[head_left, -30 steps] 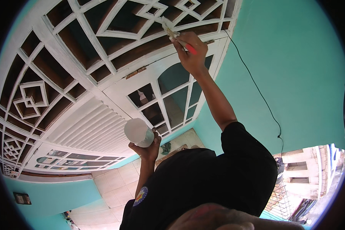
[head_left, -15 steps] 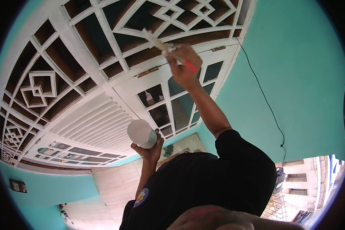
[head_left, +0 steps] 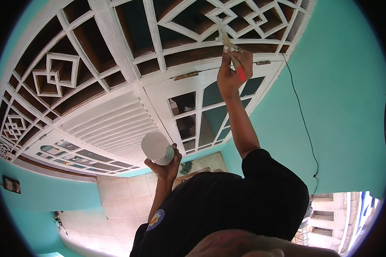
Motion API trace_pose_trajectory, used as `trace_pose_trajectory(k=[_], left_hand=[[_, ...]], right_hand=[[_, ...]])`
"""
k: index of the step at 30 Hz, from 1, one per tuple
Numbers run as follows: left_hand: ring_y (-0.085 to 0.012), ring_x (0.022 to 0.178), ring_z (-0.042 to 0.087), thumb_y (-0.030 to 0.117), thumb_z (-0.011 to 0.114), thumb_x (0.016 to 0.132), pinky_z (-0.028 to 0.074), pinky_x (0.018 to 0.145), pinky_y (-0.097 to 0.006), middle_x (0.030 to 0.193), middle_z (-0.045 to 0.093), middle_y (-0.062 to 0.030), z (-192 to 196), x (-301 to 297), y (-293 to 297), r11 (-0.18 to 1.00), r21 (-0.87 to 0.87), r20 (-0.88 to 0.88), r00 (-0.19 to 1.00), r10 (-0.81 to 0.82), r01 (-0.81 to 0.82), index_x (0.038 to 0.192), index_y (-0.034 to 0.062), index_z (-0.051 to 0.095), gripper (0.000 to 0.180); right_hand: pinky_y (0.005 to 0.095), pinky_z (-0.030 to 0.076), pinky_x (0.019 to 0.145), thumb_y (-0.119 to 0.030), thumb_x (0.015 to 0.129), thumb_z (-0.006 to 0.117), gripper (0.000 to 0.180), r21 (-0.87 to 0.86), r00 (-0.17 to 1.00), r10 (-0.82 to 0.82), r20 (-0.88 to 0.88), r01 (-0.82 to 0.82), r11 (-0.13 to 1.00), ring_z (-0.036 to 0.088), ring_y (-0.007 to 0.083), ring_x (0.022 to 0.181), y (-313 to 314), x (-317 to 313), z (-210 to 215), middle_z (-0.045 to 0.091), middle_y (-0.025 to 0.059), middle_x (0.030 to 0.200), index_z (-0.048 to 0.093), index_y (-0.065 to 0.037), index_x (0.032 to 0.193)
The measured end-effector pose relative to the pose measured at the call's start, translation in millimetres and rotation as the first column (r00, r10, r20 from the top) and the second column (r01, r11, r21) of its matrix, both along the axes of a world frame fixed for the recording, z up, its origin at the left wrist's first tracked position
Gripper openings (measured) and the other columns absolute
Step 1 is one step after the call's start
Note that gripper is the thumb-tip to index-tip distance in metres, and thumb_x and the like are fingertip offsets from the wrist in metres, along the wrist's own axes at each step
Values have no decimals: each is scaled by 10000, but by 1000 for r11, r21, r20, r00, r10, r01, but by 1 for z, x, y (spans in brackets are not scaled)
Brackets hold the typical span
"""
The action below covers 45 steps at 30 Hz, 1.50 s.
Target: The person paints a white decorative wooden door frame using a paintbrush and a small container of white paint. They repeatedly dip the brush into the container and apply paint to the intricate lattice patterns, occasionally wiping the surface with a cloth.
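My right hand, raised high, is closed around a paintbrush with a red handle end. White paint coats its bristles and the part above my fingers. The bristle tip meets the white wooden lattice, by the small interlocked diamonds. Lower down, my left hand grips a whitish cylindrical paint container from its side and below. The container's round top faces up toward the lattice; I cannot make out how full it is.
Below the lattice are white window shutters with glass panes and a slatted white panel. A thin black cable hangs down the turquoise wall on the right. A small dark box is fixed to the left wall. Pale floor tiles lie below.
My right hand has moved the brush rightward along the lattice, from the left of the large diamond to the small diamonds. The view has shifted slightly. My left hand still holds the container.
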<state>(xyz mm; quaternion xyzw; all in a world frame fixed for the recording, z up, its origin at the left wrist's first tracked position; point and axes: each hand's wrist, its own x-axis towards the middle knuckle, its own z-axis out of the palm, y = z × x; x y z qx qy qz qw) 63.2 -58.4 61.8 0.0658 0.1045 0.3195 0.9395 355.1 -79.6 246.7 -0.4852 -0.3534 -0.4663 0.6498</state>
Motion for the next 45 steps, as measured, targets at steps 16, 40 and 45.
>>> trace_pose_trajectory(k=[16,40,45], left_hand=[[-314,802,548,588,466,746,461,660,-379,1011,559,-220,-3,-6,11,995,-94,-129,990,-55,43,1139,73,534,652],[-283,725,543,557,466,758,463,615,-355,966,578,-202,-5,-10,32,995,-81,-69,996,-59,54,1114,80,558,601],[-283,706,539,582,455,765,462,614,-357,968,583,-204,-11,-9,34,995,-77,-49,997,-62,59,1145,78,549,639]], right_hand=[[339,525,637,-28,791,770,166,-18,971,179,158,-178,984,667,276,758,46,-52,1,668,122,872,644,-31,900],[283,559,637,-58,725,732,225,-357,697,92,712,245,902,669,226,897,48,-45,93,656,22,908,645,-103,927],[294,556,651,-97,759,730,165,-753,782,450,432,38,657,661,222,902,19,-77,47,641,20,945,645,-118,899]])
